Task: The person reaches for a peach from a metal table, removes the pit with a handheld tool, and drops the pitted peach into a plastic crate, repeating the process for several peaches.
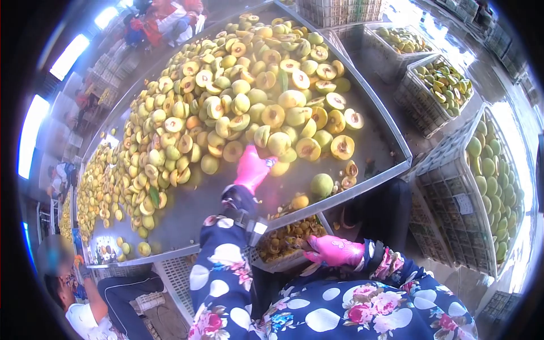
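My left hand, in a pink glove, reaches to the near edge of a heap of yellow-green stone fruit, many pieces cut in half with brown centres. Its fingers are closed against a fruit piece; other fruit partly hides the fingertips. Lower right, my right hand, also pink-gloved, is held with curled fingers beside a crate of brownish fruit scraps. What those fingers hold, if anything, I cannot make out. One whole green fruit lies on the metal table, right of my left hand.
A raised metal rim borders the table. At right stands a large crate of green fruit; farther back are crates of cut fruit. Another person sits at lower left, and people in red are at the far end.
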A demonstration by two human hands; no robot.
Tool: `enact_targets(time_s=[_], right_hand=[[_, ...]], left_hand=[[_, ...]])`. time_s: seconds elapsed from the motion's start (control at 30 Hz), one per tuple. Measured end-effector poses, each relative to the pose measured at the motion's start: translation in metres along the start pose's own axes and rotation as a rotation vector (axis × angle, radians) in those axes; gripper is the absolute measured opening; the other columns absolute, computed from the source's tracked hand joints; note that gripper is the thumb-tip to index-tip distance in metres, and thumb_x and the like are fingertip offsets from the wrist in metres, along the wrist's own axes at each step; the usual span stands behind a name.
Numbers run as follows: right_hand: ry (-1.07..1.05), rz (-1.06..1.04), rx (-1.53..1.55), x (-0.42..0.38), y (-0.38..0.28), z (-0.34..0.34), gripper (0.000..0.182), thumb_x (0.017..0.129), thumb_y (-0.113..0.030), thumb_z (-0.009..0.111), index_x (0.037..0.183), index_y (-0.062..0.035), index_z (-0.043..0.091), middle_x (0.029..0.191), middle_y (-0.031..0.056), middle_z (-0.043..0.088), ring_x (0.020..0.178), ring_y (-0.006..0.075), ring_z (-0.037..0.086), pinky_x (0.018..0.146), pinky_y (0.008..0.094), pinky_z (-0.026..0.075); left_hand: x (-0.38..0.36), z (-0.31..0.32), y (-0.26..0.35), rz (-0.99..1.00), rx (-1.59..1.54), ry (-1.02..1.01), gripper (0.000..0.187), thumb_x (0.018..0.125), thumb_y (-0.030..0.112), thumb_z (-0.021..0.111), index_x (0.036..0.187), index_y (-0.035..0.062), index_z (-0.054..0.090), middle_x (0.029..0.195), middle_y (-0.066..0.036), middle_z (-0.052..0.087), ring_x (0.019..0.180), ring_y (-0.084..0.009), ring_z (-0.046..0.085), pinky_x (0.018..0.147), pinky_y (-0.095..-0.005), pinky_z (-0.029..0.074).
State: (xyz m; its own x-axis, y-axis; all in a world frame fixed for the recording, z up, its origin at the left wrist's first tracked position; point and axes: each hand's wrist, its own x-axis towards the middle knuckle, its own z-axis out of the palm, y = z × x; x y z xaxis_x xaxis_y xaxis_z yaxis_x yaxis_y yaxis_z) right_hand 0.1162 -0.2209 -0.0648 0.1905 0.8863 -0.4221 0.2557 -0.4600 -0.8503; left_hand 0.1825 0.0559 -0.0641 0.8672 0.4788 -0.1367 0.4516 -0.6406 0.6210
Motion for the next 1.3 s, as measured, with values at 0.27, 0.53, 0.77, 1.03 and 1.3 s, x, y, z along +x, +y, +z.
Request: enact_targets(time_s=[0.27,0.53,0.77,1.03,1.3], right_hand=[[-0.059,0.004,0.618,-0.012,-0.026,-0.017,0.023,0.093,-0.028,0.051,0.097,-0.0055,0.048,0.064,-0.0024,0.048,0.051,0.0049,0.044,0.046,0.022,0.037],[0.087,-0.071,0.468,-0.001,-0.068,-0.019,0.026,0.093,-0.025,0.052,0.108,-0.0036,0.047,0.069,-0.0003,0.051,0.054,0.0065,0.048,0.05,0.0218,0.04],[0.251,-0.177,0.197,0.0,-0.076,-0.001,0.027,0.089,-0.021,0.056,0.102,0.0013,0.047,0.079,0.0229,0.059,0.076,0.0412,0.059,0.063,0.0396,0.046],[0.324,-0.154,0.075,0.0,-0.078,0.008,0.029,0.089,-0.021,0.054,0.102,0.0035,0.045,0.082,0.0248,0.059,0.081,0.0429,0.059,0.065,0.0433,0.046],[0.226,-0.19,0.066,0.007,-0.062,0.014,0.023,0.089,-0.014,0.052,0.102,0.0028,0.043,0.083,0.0224,0.059,0.083,0.0407,0.06,0.067,0.0414,0.045]], left_hand=[[-0.058,-0.028,-0.028,-0.195,-1.535,-0.352,0.04,0.092,0.024,0.05,0.124,0.0002,0.047,0.116,-0.021,0.056,0.102,-0.033,0.058,0.081,-0.0442,0.05],[-0.161,-0.036,0.0,-0.422,-1.706,-0.144,0.042,0.097,0.033,0.042,0.121,-0.0008,0.048,0.113,-0.021,0.057,0.097,-0.0341,0.058,0.081,-0.0421,0.051],[-0.193,-0.029,0.019,-0.387,-1.68,-0.041,0.038,0.098,0.028,0.042,0.121,-0.0014,0.05,0.111,-0.017,0.058,0.1,-0.0257,0.059,0.084,-0.0353,0.051],[-0.205,-0.02,0.03,-0.328,-1.707,0.078,0.035,0.097,0.025,0.045,0.119,-0.0016,0.05,0.111,-0.017,0.058,0.1,-0.0246,0.058,0.084,-0.034,0.05],[-0.207,-0.008,0.027,-0.31,-1.603,0.139,0.031,0.095,0.026,0.049,0.11,-0.0004,0.053,0.103,-0.016,0.06,0.087,-0.0231,0.06,0.075,-0.0331,0.052]])
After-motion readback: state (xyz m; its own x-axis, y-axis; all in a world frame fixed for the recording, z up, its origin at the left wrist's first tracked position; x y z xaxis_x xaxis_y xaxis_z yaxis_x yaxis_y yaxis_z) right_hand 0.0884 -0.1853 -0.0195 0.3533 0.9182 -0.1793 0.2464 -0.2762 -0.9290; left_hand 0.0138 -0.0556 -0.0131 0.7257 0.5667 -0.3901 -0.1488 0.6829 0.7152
